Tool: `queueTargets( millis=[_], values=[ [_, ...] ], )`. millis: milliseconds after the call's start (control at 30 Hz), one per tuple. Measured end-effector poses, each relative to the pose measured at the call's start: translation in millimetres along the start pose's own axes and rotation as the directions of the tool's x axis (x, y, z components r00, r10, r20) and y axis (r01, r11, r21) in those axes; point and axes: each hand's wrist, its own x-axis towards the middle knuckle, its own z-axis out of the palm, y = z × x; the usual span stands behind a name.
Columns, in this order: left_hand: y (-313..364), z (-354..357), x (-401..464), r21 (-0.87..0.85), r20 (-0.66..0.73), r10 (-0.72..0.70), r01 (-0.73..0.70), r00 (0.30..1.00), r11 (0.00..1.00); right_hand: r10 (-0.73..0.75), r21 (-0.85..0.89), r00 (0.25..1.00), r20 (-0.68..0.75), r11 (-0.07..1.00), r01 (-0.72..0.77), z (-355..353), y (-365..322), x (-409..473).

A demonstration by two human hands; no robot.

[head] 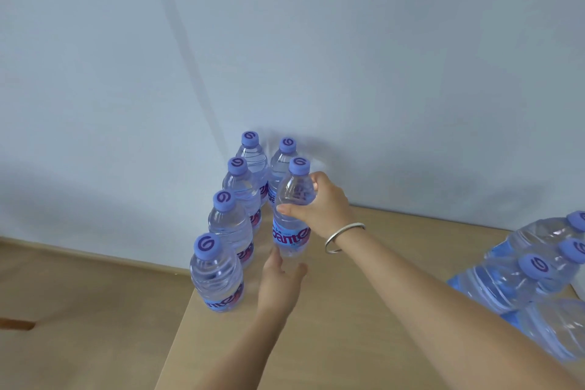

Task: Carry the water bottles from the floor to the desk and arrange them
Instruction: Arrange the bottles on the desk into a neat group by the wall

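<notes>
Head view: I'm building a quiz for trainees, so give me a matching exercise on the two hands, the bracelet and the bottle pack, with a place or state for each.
1 right hand
2 left hand
3 bracelet
4 bottle pack

A at the right edge of the desk
B grips the held bottle at its shoulder
C round the right wrist
D open, near the held bottle's base

Pairs: 1-B, 2-D, 3-C, 4-A

Held bottle [292, 215]: blue label just below the right hand's fingers [286, 209] reads "pante", partly cut off. Front bottle [218, 275], left of the left hand's fingers [275, 258]: label shows "ante", partial. Purple caps [207, 245] carry a dark spiral mark, not lettering. Other labels unreadable.
</notes>
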Motion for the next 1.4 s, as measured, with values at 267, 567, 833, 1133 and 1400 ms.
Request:
queueTargets(
  millis=[267, 567, 833, 1133, 1400],
  values=[
    [4.6, -2.3, 32.8, -0.093, -0.016, -0.142, 0.14, 0.99, 0.986, 0.021, 0.043, 1.0, -0.023, 0.999, -0.02, 28.8, 8.7, 23.3],
    [-1.0, -2.4, 60.1, -0.118, -0.012, -0.133, 0.131, 0.991, 0.984, -0.08, 0.094, 0.996, -0.029, 0.992, 0.082, 51.3, 18.7, 31.2],
    [-3.7, 0.1, 60.8, -0.129, -0.009, -0.186, 0.183, 0.983, 0.975, -0.088, 0.087, 0.996, 0.021, 0.992, 0.085, 47.5, 21.5, 31.1],
    [-6.2, 15.5, 33.4, -0.019, 0.011, -0.209, 0.21, 0.978, 0.978, 0.059, 0.236, 0.996, 0.063, 0.969, -0.073, 7.7, 37.9, -7.3],
    [-14.9, 69.0, 0.5, 0.184, 0.201, -0.165, 0.128, 0.966, 0.974, 0.15, 0.233, 0.668, -0.729, 0.972, 0.036, -103.0, 108.3, -97.8]
  ],
)
